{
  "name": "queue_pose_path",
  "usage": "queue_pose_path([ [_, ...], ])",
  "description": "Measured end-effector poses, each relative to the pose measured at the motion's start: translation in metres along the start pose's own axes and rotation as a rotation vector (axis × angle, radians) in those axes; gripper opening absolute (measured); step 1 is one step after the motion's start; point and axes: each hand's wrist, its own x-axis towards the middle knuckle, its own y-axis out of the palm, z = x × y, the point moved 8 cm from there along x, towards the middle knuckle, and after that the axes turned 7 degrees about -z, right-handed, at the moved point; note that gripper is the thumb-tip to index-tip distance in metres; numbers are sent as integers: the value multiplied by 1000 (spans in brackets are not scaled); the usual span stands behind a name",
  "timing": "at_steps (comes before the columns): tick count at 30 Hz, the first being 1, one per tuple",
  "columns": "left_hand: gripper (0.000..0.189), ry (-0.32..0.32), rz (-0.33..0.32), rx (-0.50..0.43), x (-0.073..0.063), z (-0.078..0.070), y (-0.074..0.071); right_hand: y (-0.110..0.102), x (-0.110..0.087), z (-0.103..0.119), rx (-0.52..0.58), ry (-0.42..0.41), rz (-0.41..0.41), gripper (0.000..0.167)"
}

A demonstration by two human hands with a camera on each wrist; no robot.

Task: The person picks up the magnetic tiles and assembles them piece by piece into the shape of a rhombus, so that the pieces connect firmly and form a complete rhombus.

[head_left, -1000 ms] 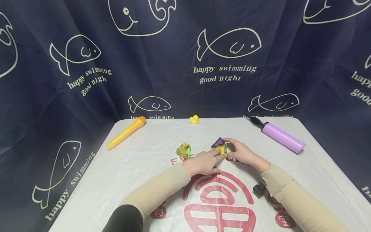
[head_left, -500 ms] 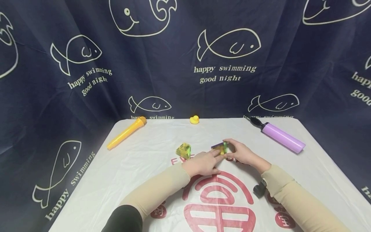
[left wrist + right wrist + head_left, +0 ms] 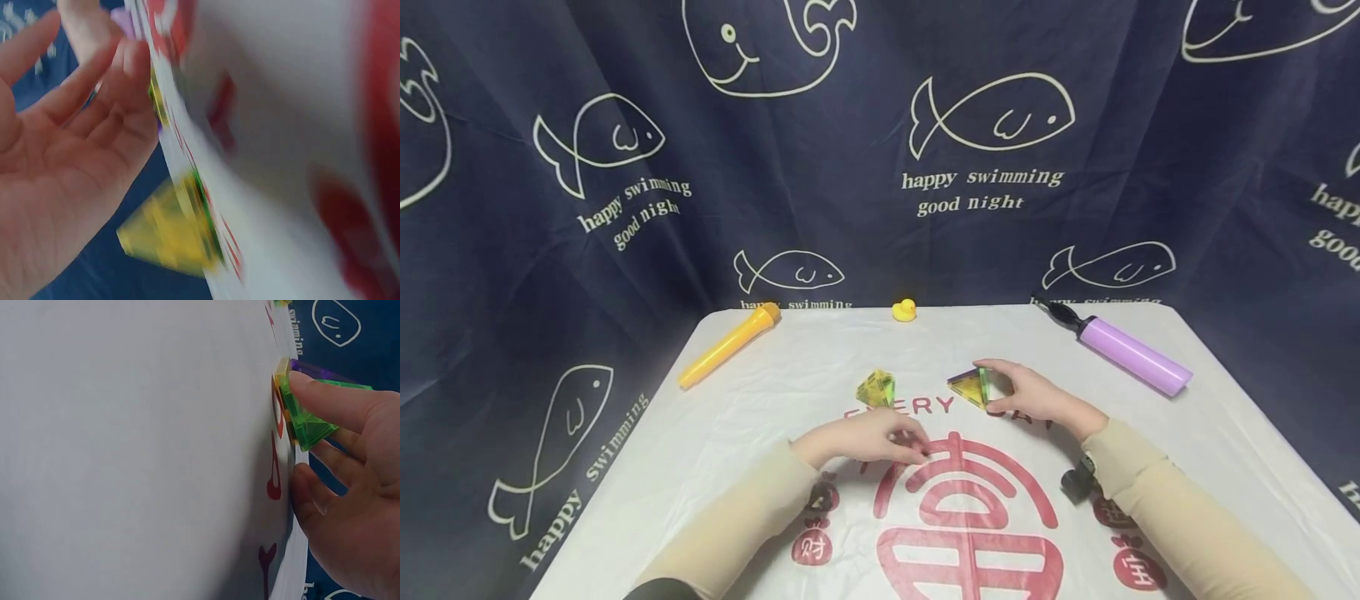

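In the head view my right hand (image 3: 1033, 393) holds a small pyramid of see-through magnetic tiles (image 3: 967, 387), yellow in front with purple and green sides. From the right wrist, the thumb lies against its green tile (image 3: 309, 428), fingers behind, and the pyramid stands on the cloth. My left hand (image 3: 863, 437) hovers apart from it, fingers loosely bent and holding nothing. Just behind that hand sits a second tile pyramid (image 3: 875, 388), yellow and green; it looks blurred (image 3: 169, 228) in the left wrist view.
A white cloth with red print (image 3: 970, 492) covers the table. At the back lie an orange toy microphone (image 3: 728, 346), a yellow rubber duck (image 3: 904, 310) and a purple hand pump (image 3: 1131, 356). A dark blue curtain (image 3: 850, 167) hangs behind.
The purple tile, upright a second ago, has folded down onto the pyramid. My left hand has let go and drawn back toward the left and near side. The right hand keeps its hold.
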Motion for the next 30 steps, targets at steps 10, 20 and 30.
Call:
queue_pose_path([
  [10, 15, -314, -189, 93, -42, 71, -56, -2, 1, 0, -10, -44, -46, 71],
  [20, 67, -281, -392, 247, -21, 85, -84, -1, 1, 2, -95, -29, -45, 68],
  [30, 63, -257, -347, 176, 4, 89, -78, 3, 6, -2, -98, -9, -32, 66],
])
